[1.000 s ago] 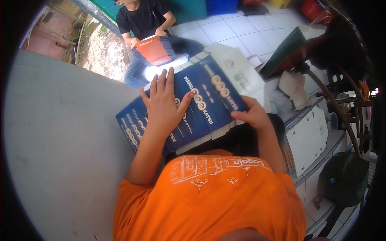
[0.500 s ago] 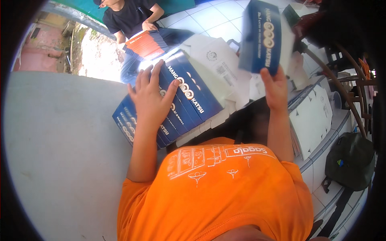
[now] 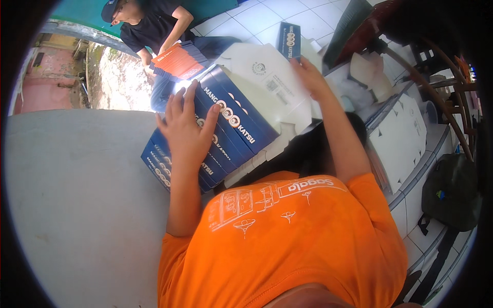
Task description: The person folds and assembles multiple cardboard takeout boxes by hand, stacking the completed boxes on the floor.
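Observation:
My left hand lies with spread fingers on a row of flattened blue cartons, stacked close together with white and blue printing on their edges. Past them stretches a white, unfolded carton flap with small dark print. Out to the far right, my right hand grips the near edge of another blue carton, whose white inside shows at its right. Part of that carton is hidden behind the fingers and the white flap.
A person in a black top sits opposite, hands at a stack of orange-topped cartons. White flat cartons lean at my right. A dark bag lies on the tiled step. A grey wall borders my left.
My right hand has moved away and to the left with the blue carton, lowering it beyond the white flap. The left hand stays on the row. The person opposite has leaned toward the orange stack.

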`<action>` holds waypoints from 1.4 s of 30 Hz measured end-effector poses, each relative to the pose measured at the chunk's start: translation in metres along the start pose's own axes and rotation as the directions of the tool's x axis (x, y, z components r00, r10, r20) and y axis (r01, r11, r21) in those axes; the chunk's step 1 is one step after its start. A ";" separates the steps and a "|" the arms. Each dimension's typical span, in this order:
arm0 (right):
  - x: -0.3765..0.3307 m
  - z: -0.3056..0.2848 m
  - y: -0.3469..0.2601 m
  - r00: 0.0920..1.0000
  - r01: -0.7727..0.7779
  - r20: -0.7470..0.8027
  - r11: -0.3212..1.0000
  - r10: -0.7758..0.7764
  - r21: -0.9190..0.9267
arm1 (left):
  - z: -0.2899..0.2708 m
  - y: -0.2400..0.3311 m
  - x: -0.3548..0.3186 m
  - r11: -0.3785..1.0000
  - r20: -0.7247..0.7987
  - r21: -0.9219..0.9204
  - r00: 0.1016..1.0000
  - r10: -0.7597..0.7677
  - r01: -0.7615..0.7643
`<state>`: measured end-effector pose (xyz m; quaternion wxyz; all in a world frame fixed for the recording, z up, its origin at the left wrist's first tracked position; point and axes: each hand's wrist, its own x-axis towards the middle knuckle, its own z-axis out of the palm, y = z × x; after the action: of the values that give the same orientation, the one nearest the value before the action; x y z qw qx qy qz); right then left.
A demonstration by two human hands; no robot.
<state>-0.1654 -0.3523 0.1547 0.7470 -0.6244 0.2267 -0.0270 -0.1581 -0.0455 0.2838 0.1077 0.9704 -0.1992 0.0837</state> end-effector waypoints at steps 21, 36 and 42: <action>-0.004 -0.008 0.022 0.987 0.019 0.158 0.995 -0.003 -0.099 | -0.002 0.002 -0.002 0.999 0.017 0.021 0.999 0.041 -0.041; -0.188 -0.226 -0.001 0.691 -0.614 -0.671 0.271 -0.270 -0.741 | -0.006 -0.001 -0.003 1.000 0.014 -0.003 1.000 0.027 -0.027; -0.214 -0.172 -0.007 0.450 -0.839 -0.787 0.103 -0.422 -0.535 | -0.004 0.006 0.002 0.997 0.017 -0.071 0.999 0.027 -0.025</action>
<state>-0.4194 -0.4433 0.2061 -0.0908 -0.7733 0.6265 -0.0356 -0.1589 -0.0502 0.2895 0.1390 0.9640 -0.2157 0.0691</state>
